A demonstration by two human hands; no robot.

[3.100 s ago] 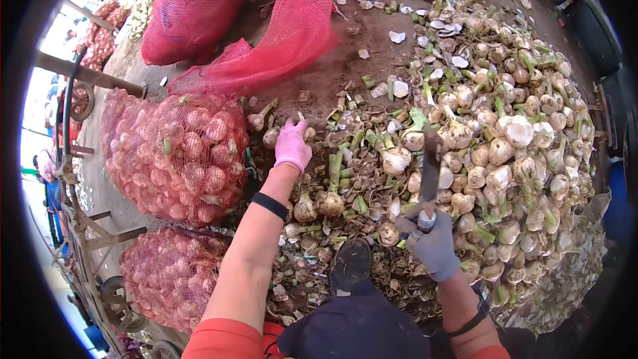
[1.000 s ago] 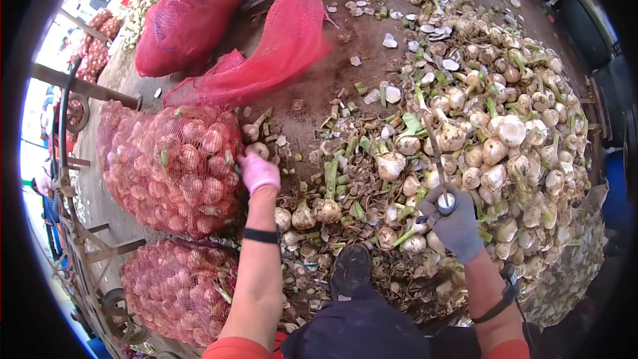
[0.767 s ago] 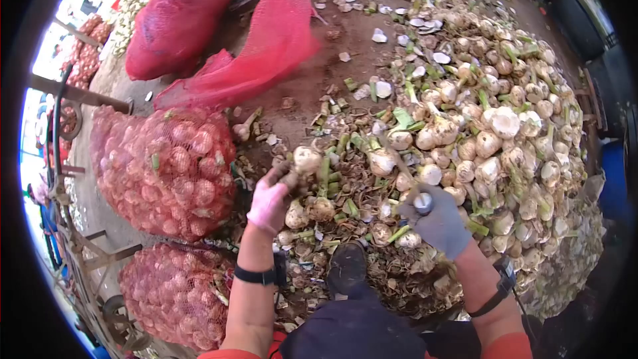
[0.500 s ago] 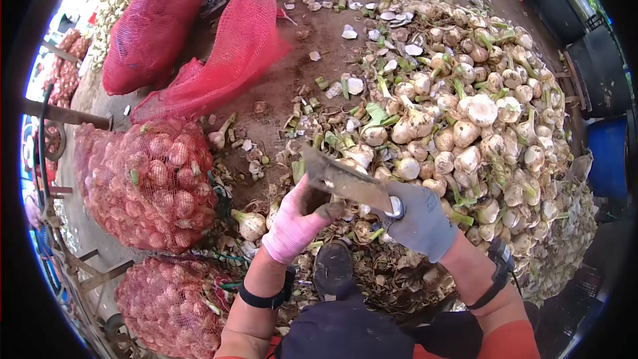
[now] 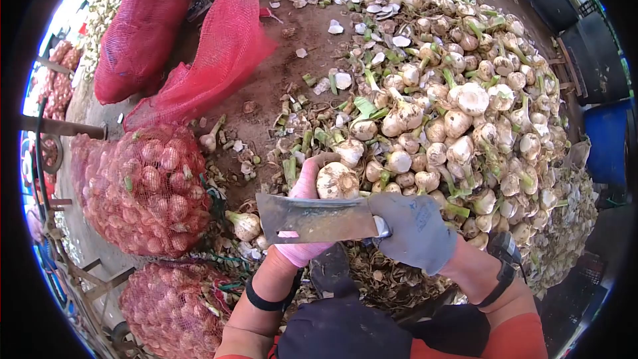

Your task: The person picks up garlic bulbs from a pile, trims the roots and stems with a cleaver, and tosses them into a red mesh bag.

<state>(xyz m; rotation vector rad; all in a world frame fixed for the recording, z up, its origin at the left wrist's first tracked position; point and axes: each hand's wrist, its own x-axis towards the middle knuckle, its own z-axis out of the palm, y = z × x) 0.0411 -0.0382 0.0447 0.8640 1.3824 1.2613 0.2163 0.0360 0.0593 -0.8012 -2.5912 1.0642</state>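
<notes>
My left hand [image 5: 307, 179], in a pink glove, is closed around a garlic bulb [image 5: 337, 181] with its cut face up. My right hand [image 5: 415, 231], in a grey glove, grips the handle of a wide cleaver [image 5: 319, 219]. The blade reaches left across my left palm, just below the bulb, and hides part of that hand. A pink patch shows through a slot near the blade's far end. A big pile of garlic bulbs [image 5: 458, 123] with green stems lies beyond and to the right of my hands.
Two full red net bags [image 5: 146, 189] [image 5: 176, 309] stand at the left. An empty red net [image 5: 212, 60] lies beyond, beside a long red sack [image 5: 143, 33]. Black tubs [image 5: 591, 56] and a blue barrel [image 5: 608, 139] stand at the right. Peelings and cut stems litter the ground.
My left hand has moved slightly up and now holds a garlic bulb; before, no bulb showed in it. The cleaver has turned from slanting to nearly level and shifted left and down.
</notes>
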